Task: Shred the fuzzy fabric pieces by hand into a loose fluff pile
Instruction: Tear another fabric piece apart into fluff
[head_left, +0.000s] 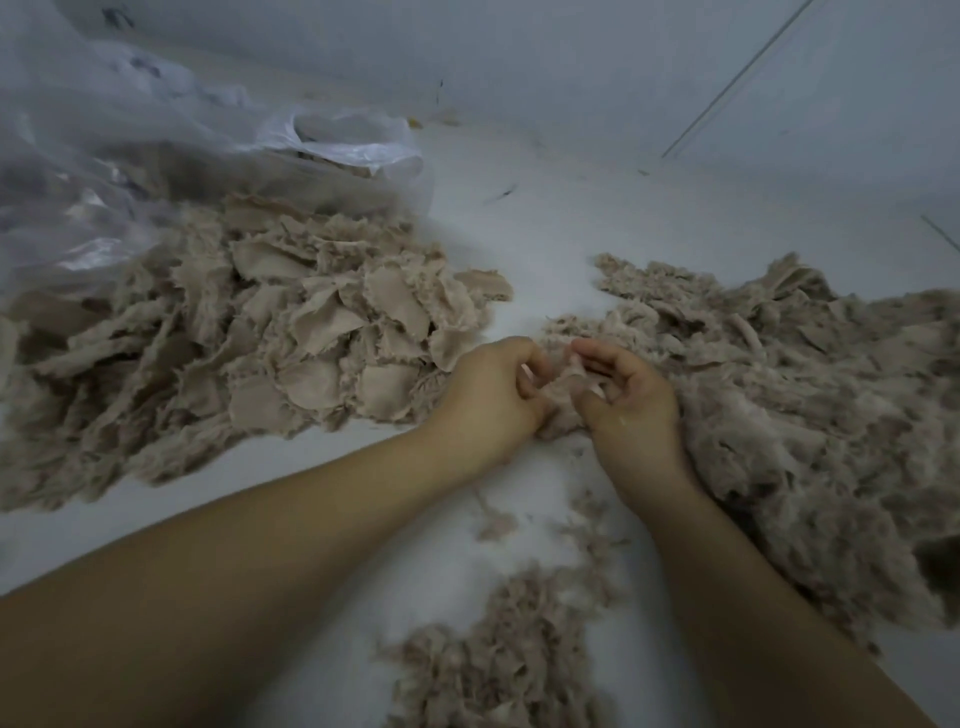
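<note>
A heap of beige fuzzy fabric pieces (291, 338) with flat backing sides showing lies on the left of the white floor. A loose fluff pile (810, 426) spreads on the right. Between them, a fuzzy fabric piece (563, 402) is held by both hands. My left hand (493, 400) pinches its left side with curled fingers. My right hand (631, 410) grips its right side, thumb and fingers curled round it. The lower part of the piece is hidden behind the hands.
A clear plastic bag (156, 156) with more fabric inside lies at the back left. A smaller patch of fluff (509, 654) sits near the bottom between my forearms. White floor (545, 218) runs between the heaps; a grey wall rises behind.
</note>
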